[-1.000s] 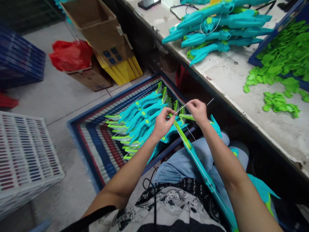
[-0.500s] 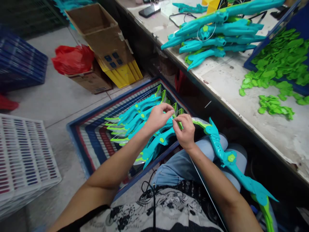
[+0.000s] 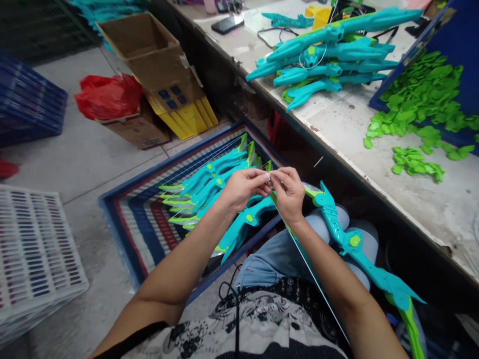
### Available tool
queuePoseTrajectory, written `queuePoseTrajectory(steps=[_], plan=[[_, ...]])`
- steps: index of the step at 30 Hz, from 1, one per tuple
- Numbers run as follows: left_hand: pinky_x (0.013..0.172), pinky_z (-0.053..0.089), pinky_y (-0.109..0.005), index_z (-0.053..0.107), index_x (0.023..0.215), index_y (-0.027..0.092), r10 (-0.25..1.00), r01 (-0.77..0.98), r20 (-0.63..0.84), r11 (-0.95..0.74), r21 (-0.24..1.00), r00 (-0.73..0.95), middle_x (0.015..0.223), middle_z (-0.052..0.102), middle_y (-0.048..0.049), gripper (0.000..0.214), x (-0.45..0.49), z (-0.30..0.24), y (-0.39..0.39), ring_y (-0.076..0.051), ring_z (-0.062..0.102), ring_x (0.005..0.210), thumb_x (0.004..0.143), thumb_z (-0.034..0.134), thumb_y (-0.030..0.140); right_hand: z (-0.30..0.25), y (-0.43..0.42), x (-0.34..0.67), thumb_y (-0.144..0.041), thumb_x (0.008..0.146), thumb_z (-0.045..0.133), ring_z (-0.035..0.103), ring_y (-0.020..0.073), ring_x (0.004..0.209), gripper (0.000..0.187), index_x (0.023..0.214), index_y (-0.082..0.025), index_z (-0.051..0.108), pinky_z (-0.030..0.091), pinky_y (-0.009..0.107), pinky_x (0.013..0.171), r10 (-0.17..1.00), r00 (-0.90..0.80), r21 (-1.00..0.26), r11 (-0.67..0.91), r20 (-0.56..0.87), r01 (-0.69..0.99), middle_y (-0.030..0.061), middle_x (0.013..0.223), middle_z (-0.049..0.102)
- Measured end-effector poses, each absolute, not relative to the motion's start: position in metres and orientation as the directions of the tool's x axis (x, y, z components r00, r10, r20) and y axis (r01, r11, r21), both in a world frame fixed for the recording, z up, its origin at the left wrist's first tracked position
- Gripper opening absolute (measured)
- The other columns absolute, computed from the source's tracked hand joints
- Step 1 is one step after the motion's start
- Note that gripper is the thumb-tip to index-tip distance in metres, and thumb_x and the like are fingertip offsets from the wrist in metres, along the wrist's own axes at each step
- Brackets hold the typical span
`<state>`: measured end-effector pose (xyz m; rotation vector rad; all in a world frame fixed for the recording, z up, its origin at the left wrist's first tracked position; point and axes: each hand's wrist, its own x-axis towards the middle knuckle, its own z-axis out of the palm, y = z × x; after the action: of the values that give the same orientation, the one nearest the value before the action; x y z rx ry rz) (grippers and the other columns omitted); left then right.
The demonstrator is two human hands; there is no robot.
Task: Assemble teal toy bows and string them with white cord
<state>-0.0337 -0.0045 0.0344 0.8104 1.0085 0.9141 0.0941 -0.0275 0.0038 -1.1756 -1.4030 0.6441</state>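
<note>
A teal and green toy bow (image 3: 352, 247) lies across my lap, its upper tip between my hands. My left hand (image 3: 241, 188) and my right hand (image 3: 290, 192) meet at that tip, fingers pinched on a thin white bowstring (image 3: 318, 294) that runs down along my right forearm. Both hands hover over the near corner of a blue crate (image 3: 123, 219) on the floor, which holds several finished teal bows (image 3: 209, 182).
A worn workbench (image 3: 352, 134) runs along the right, with a pile of teal bows (image 3: 329, 55), loose green plastic parts (image 3: 415, 162) and a blue tray (image 3: 460, 45). On the floor stand a white crate (image 3: 33, 254), cardboard boxes (image 3: 149, 45), a red bag (image 3: 107, 97) and a blue crate stack (image 3: 26, 99).
The bow has swung from upright along my lap to lying across my knees. My hands came together at its tip, the right hand moving left and pinching the string.
</note>
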Motion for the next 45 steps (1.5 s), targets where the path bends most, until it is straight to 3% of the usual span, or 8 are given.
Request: queuePoseTrajectory(steps=[5, 13, 18, 23, 31, 37, 42, 45], plan=[[0.049, 0.049, -0.022, 0.061, 0.067, 0.013, 0.921, -0.296, -0.362, 0.388, 0.873, 0.142, 0.057, 0.061, 0.0003, 0.017, -0.023, 0.036, -0.007, -0.011, 0.058, 0.049, 0.065, 0.075, 0.023, 0.009, -0.025, 0.099, -0.022, 0.093, 0.048, 0.060, 0.0147, 0.087, 0.026, 0.110, -0.027, 0.068, 0.051, 0.029, 0.077, 0.879, 0.015, -0.809, 0.432, 0.477, 0.399, 0.0045, 0.097, 0.061], [0.073, 0.055, -0.032, 0.062, 0.062, 0.011, 0.882, -0.451, -0.426, 0.469, 0.759, 0.202, 0.067, 0.067, -0.0034, 0.002, -0.023, 0.030, -0.002, -0.015, 0.065, 0.069, 0.061, 0.064, 0.013, 0.016, -0.006, 0.122, -0.026, 0.093, 0.052, 0.058, 0.0161, 0.081, 0.020, 0.085, -0.023, 0.070, 0.049, 0.031, 0.076, 0.804, -0.248, -0.594, 0.573, 0.540, 0.564, 0.0039, 0.083, 0.062], [0.070, 0.054, -0.032, 0.066, 0.068, 0.013, 0.915, -0.307, -0.337, 0.393, 0.867, 0.220, 0.066, 0.066, -0.0015, 0.016, -0.023, 0.029, -0.005, -0.014, 0.063, 0.063, 0.057, 0.075, 0.018, 0.017, -0.005, 0.126, -0.022, 0.093, 0.047, 0.056, 0.0162, 0.079, 0.023, 0.078, -0.021, 0.064, 0.047, 0.030, 0.074, 0.759, -0.317, -0.465, 0.614, 0.568, 0.638, 0.0051, 0.079, 0.063], [0.048, 0.040, -0.022, 0.063, 0.065, 0.014, 0.956, -0.115, -0.257, 0.273, 0.955, 0.140, 0.054, 0.057, 0.0036, 0.025, -0.020, 0.029, -0.006, -0.008, 0.049, 0.047, 0.056, 0.079, 0.032, 0.015, -0.013, 0.129, -0.019, 0.092, 0.048, 0.057, 0.0147, 0.075, 0.017, 0.080, -0.019, 0.060, 0.046, 0.027, 0.070, 0.784, -0.243, -0.551, 0.586, 0.571, 0.594, 0.0042, 0.079, 0.061], [0.068, 0.046, -0.030, 0.073, 0.069, 0.015, 0.962, 0.150, -0.194, 0.166, 0.975, 0.193, 0.072, 0.071, -0.0032, 0.026, -0.031, 0.020, -0.015, -0.018, 0.060, 0.071, 0.065, 0.070, 0.041, 0.001, -0.024, 0.131, -0.021, 0.094, 0.044, 0.057, 0.0177, 0.078, 0.020, 0.080, -0.019, 0.058, 0.046, 0.030, 0.072, 0.791, -0.302, -0.492, 0.579, 0.532, 0.651, 0.0064, 0.079, 0.060], [0.065, 0.046, -0.027, 0.073, 0.076, 0.016, 0.981, 0.252, 0.012, -0.062, 0.966, 0.192, 0.075, 0.067, -0.0031, 0.022, -0.036, 0.013, -0.026, -0.015, 0.059, 0.072, 0.075, 0.065, 0.036, -0.004, -0.034, 0.131, -0.019, 0.092, 0.043, 0.056, 0.0184, 0.075, 0.020, 0.078, -0.019, 0.057, 0.046, 0.031, 0.071, 0.836, -0.206, -0.472, 0.470, 0.508, 0.746, 0.0056, 0.076, 0.059], [0.054, 0.047, -0.023, 0.067, 0.095, 0.016, 0.986, 0.243, -0.012, 0.054, 0.968, -0.169, 0.087, 0.068, -0.0060, 0.026, -0.058, -0.033, -0.083, -0.014, 0.062, 0.069, 0.088, 0.050, 0.035, -0.008, -0.099, 0.216, -0.034, 0.094, 0.046, 0.058, 0.0207, 0.089, 0.020, 0.093, -0.019, 0.061, 0.048, 0.034, 0.082, 0.917, -0.027, -0.486, 0.235, 0.397, 0.842, 0.0075, 0.091, 0.063], [0.070, 0.054, -0.028, 0.067, 0.095, 0.017, 0.929, 0.401, 0.127, -0.270, 0.875, 0.347, 0.088, 0.069, -0.0071, 0.018, -0.052, -0.063, -0.138, -0.017, 0.065, 0.081, 0.089, 0.052, 0.024, -0.019, -0.157, 0.268, -0.048, 0.086, 0.055, 0.054, 0.0305, 0.099, 0.041, 0.111, -0.016, 0.059, 0.047, 0.043, 0.082, 0.974, 0.059, -0.209, -0.013, 0.217, 0.978, 0.0161, 0.108, 0.059]])
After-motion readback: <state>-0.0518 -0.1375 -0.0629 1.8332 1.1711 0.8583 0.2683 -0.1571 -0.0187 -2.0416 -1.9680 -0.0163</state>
